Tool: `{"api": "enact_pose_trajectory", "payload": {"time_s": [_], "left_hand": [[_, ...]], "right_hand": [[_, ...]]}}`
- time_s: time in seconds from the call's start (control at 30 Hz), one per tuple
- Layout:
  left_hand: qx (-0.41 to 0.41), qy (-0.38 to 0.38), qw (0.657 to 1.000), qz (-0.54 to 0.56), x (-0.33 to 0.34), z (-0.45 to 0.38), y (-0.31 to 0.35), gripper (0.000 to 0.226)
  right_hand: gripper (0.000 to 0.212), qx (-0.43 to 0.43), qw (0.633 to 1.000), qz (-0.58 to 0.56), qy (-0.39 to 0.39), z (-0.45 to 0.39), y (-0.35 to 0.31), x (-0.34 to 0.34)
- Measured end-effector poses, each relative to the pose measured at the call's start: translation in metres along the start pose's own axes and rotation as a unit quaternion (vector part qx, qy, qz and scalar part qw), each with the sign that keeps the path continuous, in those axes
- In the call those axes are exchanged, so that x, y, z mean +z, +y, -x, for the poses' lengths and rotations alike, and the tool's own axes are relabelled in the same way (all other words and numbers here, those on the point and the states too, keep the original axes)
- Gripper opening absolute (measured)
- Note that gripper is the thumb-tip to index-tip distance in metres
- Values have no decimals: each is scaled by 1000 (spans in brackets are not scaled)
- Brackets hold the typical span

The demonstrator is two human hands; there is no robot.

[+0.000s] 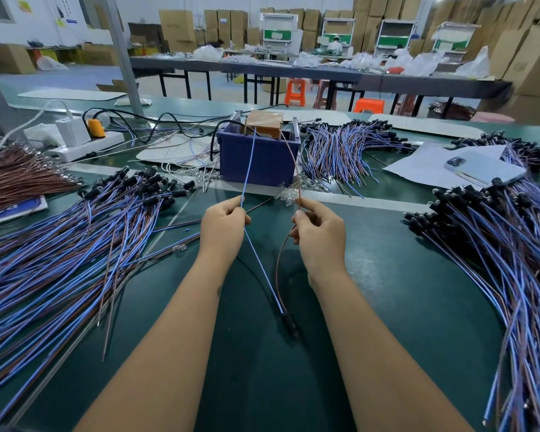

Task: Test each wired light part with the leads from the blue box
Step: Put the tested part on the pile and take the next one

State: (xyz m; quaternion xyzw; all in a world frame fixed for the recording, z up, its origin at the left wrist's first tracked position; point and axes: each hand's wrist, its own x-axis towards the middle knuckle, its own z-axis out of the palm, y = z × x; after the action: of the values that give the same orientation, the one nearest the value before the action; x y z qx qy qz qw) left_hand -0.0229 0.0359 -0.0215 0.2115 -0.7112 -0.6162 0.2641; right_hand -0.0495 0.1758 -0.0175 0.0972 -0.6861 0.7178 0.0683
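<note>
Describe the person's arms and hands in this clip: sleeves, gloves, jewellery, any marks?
Both forearms are bare up to the frame edge, with no sleeves visible. The left hand and right hand wear no gloves, and no rings, watch or bracelet show. A small dark mark sits on the left forearm.

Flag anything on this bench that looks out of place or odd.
A smartphone lies face down on white paper among the wire bundles on the right, unrelated to testing. Loose clear bulbs are scattered in front of the blue box. Otherwise both hands pinch leads from the box normally.
</note>
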Motion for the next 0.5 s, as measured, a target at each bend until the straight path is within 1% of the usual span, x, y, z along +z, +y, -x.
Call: {"api": "enact_pose_trajectory", "payload": {"time_s": [0.2, 0.33, 0.5], "left_hand": [[-8, 2, 1000, -8, -1, 2, 2, 30], [-10, 1, 1000, -12, -1, 1, 1, 30], [-11, 5, 1000, -2, -2, 0, 2, 36]], "right_hand": [[27, 19, 1000, 1, 0, -1, -1, -1], [28, 24, 1000, 3, -2, -1, 0, -2], [30, 29, 1000, 2, -6, -1, -1, -2]]}}
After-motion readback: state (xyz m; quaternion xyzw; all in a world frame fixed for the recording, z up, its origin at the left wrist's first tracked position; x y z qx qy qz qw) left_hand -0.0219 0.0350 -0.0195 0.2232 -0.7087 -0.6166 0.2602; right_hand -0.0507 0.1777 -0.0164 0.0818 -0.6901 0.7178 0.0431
